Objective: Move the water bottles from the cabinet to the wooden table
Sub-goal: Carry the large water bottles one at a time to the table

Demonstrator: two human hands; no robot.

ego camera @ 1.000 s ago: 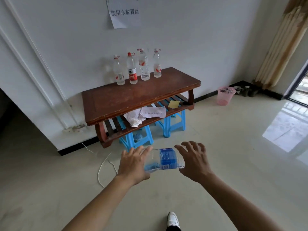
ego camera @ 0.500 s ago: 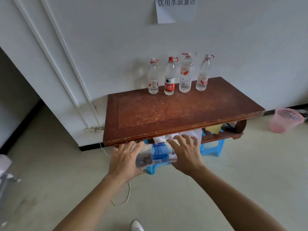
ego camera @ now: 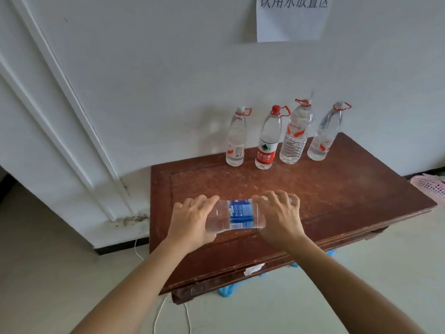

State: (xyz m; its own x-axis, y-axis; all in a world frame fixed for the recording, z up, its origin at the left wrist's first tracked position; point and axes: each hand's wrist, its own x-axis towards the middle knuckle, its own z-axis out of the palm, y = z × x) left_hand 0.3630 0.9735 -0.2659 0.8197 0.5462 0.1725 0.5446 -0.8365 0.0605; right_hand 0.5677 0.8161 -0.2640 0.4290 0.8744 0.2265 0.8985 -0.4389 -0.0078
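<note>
Change since earlier: both hands had carried the blue-label bottle (ego camera: 237,214) forward, from over the floor short of the desk (ego camera: 349,196) to above its near half.
Left hand (ego camera: 190,221): curled around the bottle's base end, fingers wrapped over the top.
Right hand (ego camera: 279,213): closed over the cap end, fingers spread across the neck.
Bottle position: lay on its side between the two hands, above the desk; whether it touched the wood could not be told.
Already placed: four upright bottles (ego camera: 280,138) stood in a row at the far edge, by the wall.
Step in hand: setting this bottle down on the desk.
Doing it well: probably tip the cap end up, plant the base flat on bare wood beside the row, and release only once it stood steady.
Risk: laid sideways, it could roll off.
</note>
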